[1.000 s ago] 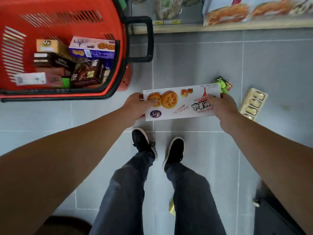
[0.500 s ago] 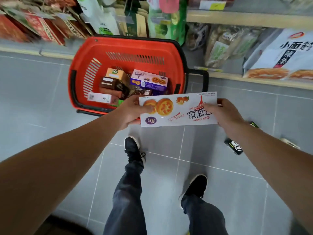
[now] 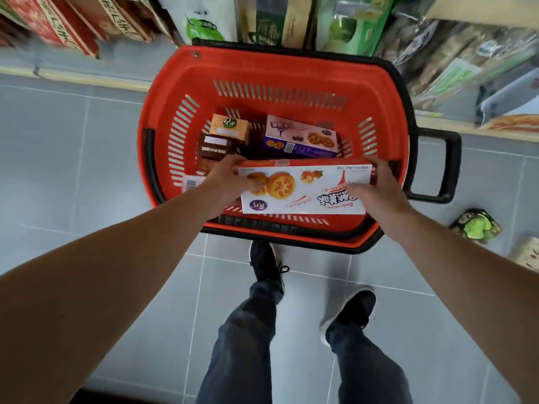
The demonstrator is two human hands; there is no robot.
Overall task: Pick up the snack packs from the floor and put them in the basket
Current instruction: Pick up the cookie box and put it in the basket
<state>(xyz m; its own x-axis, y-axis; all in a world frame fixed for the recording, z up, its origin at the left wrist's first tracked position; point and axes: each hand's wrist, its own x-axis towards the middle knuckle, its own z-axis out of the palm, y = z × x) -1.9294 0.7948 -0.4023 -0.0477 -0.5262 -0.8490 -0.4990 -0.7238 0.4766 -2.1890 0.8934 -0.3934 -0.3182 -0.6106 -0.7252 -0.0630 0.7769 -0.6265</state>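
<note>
I hold a long white and red biscuit box (image 3: 306,191) flat over the near half of the red basket (image 3: 262,77). My left hand (image 3: 230,182) grips its left end and my right hand (image 3: 376,188) grips its right end. Inside the basket lie a purple biscuit box (image 3: 300,138), an orange box (image 3: 230,126) and a brown box (image 3: 215,150). On the floor at the right lie a green and black snack pack (image 3: 475,227) and a pale pack (image 3: 529,253) cut by the frame edge.
The basket stands on grey floor tiles against a low shelf (image 3: 87,80) stocked with bags and boxes. Its black handle (image 3: 440,167) sticks out to the right. My two shoes (image 3: 267,262) stand just in front of the basket.
Both hands carried the white box forward from in front of the basket to above its inside. I stepped closer, so the basket now sits centred in view.
</note>
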